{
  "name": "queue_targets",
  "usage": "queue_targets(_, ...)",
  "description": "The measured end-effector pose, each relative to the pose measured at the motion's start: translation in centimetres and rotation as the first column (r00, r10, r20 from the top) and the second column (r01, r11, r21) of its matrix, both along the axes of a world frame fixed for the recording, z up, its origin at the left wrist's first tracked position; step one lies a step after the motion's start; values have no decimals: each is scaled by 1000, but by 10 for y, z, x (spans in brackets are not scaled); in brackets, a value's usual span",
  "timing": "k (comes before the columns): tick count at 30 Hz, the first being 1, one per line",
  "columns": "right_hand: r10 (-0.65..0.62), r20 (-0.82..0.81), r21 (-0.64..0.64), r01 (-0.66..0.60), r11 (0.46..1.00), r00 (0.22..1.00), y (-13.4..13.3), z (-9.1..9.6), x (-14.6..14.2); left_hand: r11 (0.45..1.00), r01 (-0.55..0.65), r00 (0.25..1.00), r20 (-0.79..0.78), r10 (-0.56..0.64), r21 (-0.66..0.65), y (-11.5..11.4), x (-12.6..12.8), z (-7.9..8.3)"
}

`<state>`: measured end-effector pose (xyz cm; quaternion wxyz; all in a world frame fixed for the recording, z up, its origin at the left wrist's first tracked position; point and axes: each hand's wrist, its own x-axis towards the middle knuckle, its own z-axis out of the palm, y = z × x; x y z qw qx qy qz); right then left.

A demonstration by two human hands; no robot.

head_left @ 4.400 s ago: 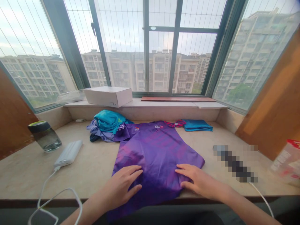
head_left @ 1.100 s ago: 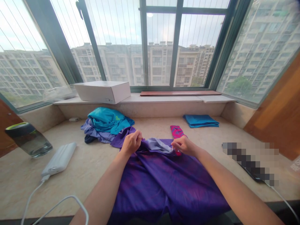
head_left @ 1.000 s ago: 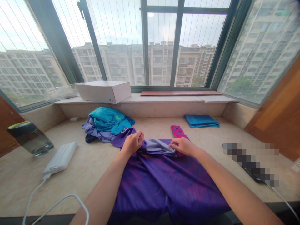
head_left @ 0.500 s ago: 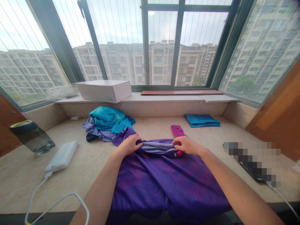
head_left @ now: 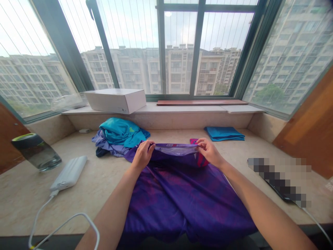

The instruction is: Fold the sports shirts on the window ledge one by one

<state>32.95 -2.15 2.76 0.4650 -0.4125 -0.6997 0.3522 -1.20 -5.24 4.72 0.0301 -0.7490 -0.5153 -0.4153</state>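
A purple jersey [head_left: 179, 194] lies spread on the stone ledge [head_left: 109, 180] in front of me, its near part hanging over the front edge. My left hand [head_left: 142, 155] pinches the jersey's far edge at the left. My right hand [head_left: 210, 151] pinches the same edge at the right. The edge is stretched taut between them and lifted a little off the ledge. A pink patterned cloth [head_left: 199, 158] shows just behind my right hand.
A heap of teal and lilac clothes [head_left: 118, 137] lies at back left, a folded blue cloth [head_left: 224, 133] at back right. A white power bank [head_left: 69, 173] with cable and a dark bottle [head_left: 36, 156] sit at left. A white box [head_left: 116, 100] rests on the sill.
Both hands went from lying flat on the jersey's near part to gripping its far edge. In the last half second they raised that edge and pulled it taut, moving it away from me.
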Motion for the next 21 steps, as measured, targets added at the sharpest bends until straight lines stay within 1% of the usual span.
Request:
queue_targets(2,63,-99,-60,-69,996,993,0,4,1,999,-32,999,37,31,5,0,-1,-1)
queue_targets(5,125,-190,-136,-152,979,974,-2,10,7,999,-50,996,68,49,21,-1,-2,0)
queue_targets(7,157,-229,-190,-203,961,961,-4,13,12,999,-15,998,66,12,35,-1,-3,0)
queue_targets(9,180,-269,-239,-247,939,946,-5,14,17,998,45,998,46,-47,37,-2,-3,1)
queue_targets(12,205,-305,-315,-301,900,930,-6,14,25,995,101,995,3,-101,9,-5,-4,2)
queue_targets(15,287,-285,-397,-385,833,915,-7,16,35,996,91,996,-8,-91,20,-8,-4,4)
queue_targets(18,399,-221,-455,-456,765,890,-9,21,43,991,91,995,21,-93,100,-9,-4,6)
queue_targets(20,448,-167,-475,-470,744,878,-9,22,44,986,87,995,39,-94,143,-10,-3,5)
queue_targets(21,451,-143,-473,-461,751,881,-9,23,43,985,77,995,47,-85,156,-10,-3,5)
